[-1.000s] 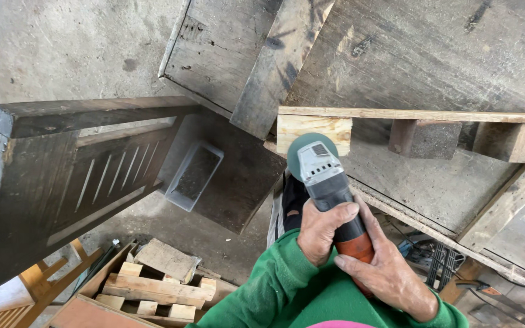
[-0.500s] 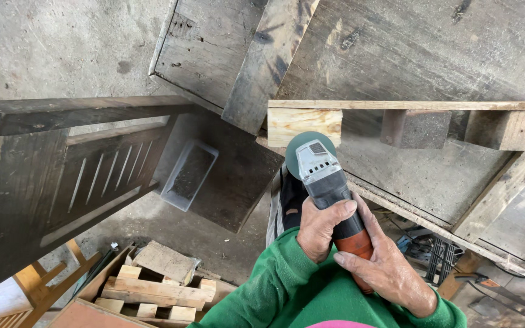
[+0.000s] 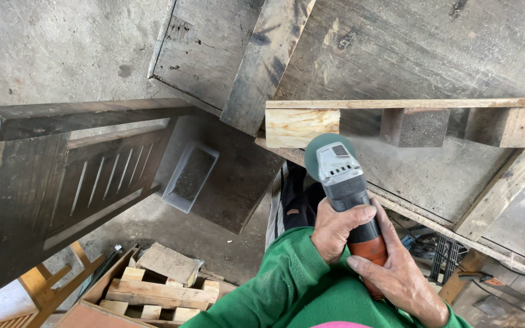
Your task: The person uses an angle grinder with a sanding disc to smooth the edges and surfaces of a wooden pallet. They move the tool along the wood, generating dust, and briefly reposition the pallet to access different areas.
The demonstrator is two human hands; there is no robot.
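We've got the angle grinder [image 3: 343,176] in both hands: grey-green head, dark body, orange rear, just below the pale pallet block [image 3: 302,127]. Left hand [image 3: 337,229] wraps the body, right hand [image 3: 396,273] clamps the rear. Disc hidden under the head; contact unclear in the dust.

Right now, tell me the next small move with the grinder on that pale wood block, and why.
Probably ease the grinder slowly sideways along the pale block, keeping both hands on it. The left hand grips the body and the right hand holds the orange rear end, so it looks steady. The disc sits at the block's lower right edge, and a dust haze hangs beside it.
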